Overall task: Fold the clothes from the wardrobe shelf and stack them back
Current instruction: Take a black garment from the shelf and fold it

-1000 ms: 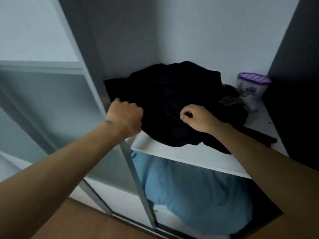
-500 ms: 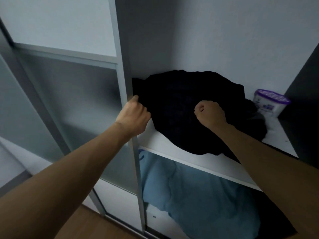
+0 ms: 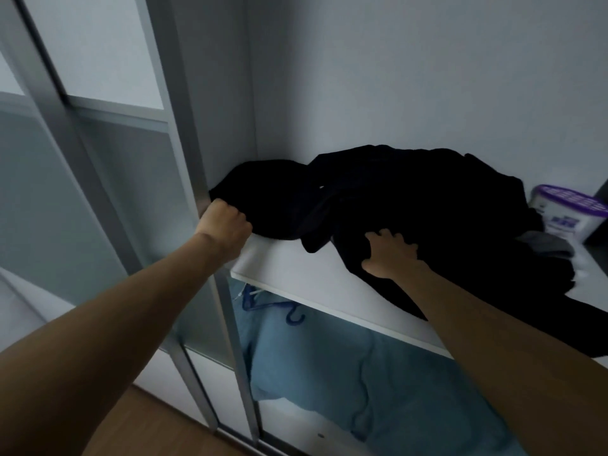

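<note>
A heap of black clothes (image 3: 411, 199) lies crumpled on the white wardrobe shelf (image 3: 306, 274). My left hand (image 3: 225, 225) is closed in a fist on the heap's left end, at the shelf's left corner by the door frame. My right hand (image 3: 390, 256) lies flat on the black fabric near the shelf's front edge, fingers spread and pressing into the cloth. Part of the black fabric hangs over the shelf's front edge on the right, behind my right forearm. A bit of grey cloth (image 3: 546, 246) shows at the heap's right end.
A white tub with a purple lid (image 3: 566, 210) stands at the shelf's back right. A sliding door frame (image 3: 184, 166) runs down the left. Below the shelf lies light blue fabric (image 3: 378, 383) with a blue hanger (image 3: 266, 304). Wooden floor at bottom left.
My right hand has gone from a fist to a flat, spread hand lower on the fabric. The left end of the heap has bunched up toward my left hand. The view has tilted up.
</note>
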